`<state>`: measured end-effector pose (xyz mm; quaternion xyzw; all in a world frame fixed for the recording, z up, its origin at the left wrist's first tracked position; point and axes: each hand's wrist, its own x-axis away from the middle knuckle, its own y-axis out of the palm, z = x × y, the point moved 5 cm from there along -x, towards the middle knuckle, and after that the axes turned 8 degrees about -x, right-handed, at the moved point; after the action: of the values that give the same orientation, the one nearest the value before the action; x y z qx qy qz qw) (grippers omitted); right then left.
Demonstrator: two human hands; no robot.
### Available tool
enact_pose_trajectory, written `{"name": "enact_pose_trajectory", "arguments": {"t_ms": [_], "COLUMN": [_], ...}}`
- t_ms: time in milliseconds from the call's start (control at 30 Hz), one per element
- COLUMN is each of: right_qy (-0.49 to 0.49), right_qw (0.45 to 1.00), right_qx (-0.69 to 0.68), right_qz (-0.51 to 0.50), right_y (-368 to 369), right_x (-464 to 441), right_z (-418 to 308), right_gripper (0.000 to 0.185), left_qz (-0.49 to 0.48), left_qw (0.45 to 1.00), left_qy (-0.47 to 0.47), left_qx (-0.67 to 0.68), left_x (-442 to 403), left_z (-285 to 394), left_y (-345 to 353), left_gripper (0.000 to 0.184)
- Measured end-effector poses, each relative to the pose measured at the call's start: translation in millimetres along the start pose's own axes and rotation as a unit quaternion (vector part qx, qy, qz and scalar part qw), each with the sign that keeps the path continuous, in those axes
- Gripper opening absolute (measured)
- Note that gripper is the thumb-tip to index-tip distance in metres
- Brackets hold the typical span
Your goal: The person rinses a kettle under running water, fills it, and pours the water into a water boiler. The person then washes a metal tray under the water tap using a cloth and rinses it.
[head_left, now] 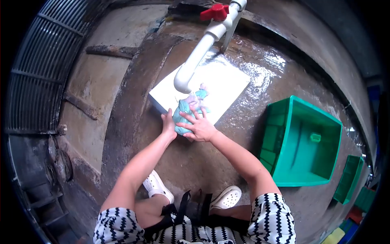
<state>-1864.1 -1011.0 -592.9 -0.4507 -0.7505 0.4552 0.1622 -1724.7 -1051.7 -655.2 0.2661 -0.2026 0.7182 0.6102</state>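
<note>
Under the spout of a white pipe [191,69], a bunched wet cloth [182,118] in teal and pink lies at the near edge of a bright white board [227,77]. My left hand [169,124] presses on the cloth's left side, its thumb raised. Across the cloth's right side lies my right hand [201,127], palm down with fingers spread. Part of the cloth is hidden under the right hand. More pink and teal folds stretch away toward the spout.
A red valve handle [215,13] sits on the pipe. On the right stand a large green crate [280,142] and a smaller green container [348,179]. A metal grille [46,65] is at the upper left. The floor is wet.
</note>
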Motion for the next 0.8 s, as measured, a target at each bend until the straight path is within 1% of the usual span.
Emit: {"name": "enact_pose_trajectory", "arguments": {"t_ms": [67, 100, 133, 167, 200, 233, 267, 300, 333, 367, 400, 433, 467, 500, 533, 567, 600, 633, 667, 700, 733, 767, 800], "right_qy": [0.064, 0.146, 0.208, 0.206, 0.265, 0.349, 0.376, 0.430, 0.458, 0.472, 0.482, 0.478, 0.404, 0.328, 0.277, 0.240, 0.199, 0.181, 0.157, 0.112, 0.085, 0.054, -0.005], "right_qw": [0.997, 0.987, 0.977, 0.978, 0.961, 0.934, 0.922, 0.901, 0.885, 0.877, 0.870, 0.872, 0.906, 0.935, 0.950, 0.966, 0.977, 0.983, 0.987, 0.993, 0.989, 0.985, 0.976], "right_qx": [-0.032, 0.015, 0.020, 0.031, 0.072, 0.075, 0.085, 0.052, 0.078, 0.060, 0.040, 0.040, 0.043, 0.044, 0.054, 0.003, -0.013, -0.021, -0.020, -0.011, -0.087, -0.147, -0.204], "right_qz": [-0.017, -0.059, -0.049, 0.029, 0.045, -0.009, 0.029, 0.027, 0.026, 0.062, 0.098, 0.099, 0.114, 0.127, 0.135, 0.101, 0.080, 0.019, -0.004, 0.045, 0.086, 0.077, 0.069], "right_y": [7, 10, 6, -3, -9, -32, -42, -56, -61, -64, -67, -64, -58, -51, -52, -53, -43, -32, -26, -13, -9, -8, -2], "right_x": [-6, -9, -11, -10, -4, -3, 1, 2, 4, 11, 12, 18, 25, 33, 38, 37, 39, 38, 31, 28, 18, 1, -18], "right_z": [19, 44, 75, 108, 144, 165, 190, 206, 226, 240, 248, 250, 241, 224, 189, 153, 122, 91, 55, 29, 8, -8, -15], "right_gripper": [0.047, 0.048, 0.049, 0.053, 0.056, 0.057, 0.057, 0.058, 0.058, 0.057, 0.057, 0.057, 0.056, 0.056, 0.057, 0.060, 0.057, 0.049, 0.039, 0.031, 0.029, 0.030, 0.038], "left_qz": [-0.037, -0.033, -0.047, -0.062, -0.057, -0.087, -0.119, -0.121, -0.088, -0.053, -0.051, -0.026, 0.001, 0.006, -0.009, -0.026, -0.042, -0.047, -0.045, -0.052, -0.058, -0.110, -0.161], "left_qw": [0.998, 0.998, 0.998, 0.997, 0.997, 0.994, 0.989, 0.989, 0.991, 0.991, 0.991, 0.990, 0.988, 0.987, 0.983, 0.979, 0.975, 0.973, 0.973, 0.970, 0.967, 0.961, 0.953], "left_qy": [-0.009, -0.015, -0.025, -0.033, -0.041, -0.039, -0.033, -0.032, -0.024, -0.016, -0.013, -0.008, -0.003, -0.002, -0.018, -0.034, -0.049, -0.058, -0.054, -0.047, -0.040, -0.033, -0.027], "left_qx": [0.051, 0.050, 0.045, 0.041, 0.041, 0.061, 0.082, 0.083, 0.100, 0.119, 0.122, 0.138, 0.156, 0.162, 0.182, 0.199, 0.213, 0.218, 0.219, 0.231, 0.244, 0.250, 0.254], "left_x": [4, 4, 5, 7, 10, 10, 9, 8, 8, 8, 5, -3, -8, -12, -18, -24, -27, -26, -27, -24, -22, -26, -27], "left_z": [4, 3, -1, -4, -5, -1, 5, 6, 6, 7, 10, 14, 14, 10, 1, -7, -11, -9, -9, -11, -12, -17, -22], "left_y": [2, 1, -1, -1, -3, 0, 6, 11, 15, 14, 13, 10, 5, 2, 2, 2, 2, 1, 2, 2, 0, -1, -4], "left_gripper": [0.051, 0.051, 0.051, 0.052, 0.052, 0.050, 0.049, 0.049, 0.045, 0.042, 0.042, 0.039, 0.037, 0.037, 0.036, 0.034, 0.033, 0.035, 0.035, 0.037, 0.040, 0.050, 0.062]}}
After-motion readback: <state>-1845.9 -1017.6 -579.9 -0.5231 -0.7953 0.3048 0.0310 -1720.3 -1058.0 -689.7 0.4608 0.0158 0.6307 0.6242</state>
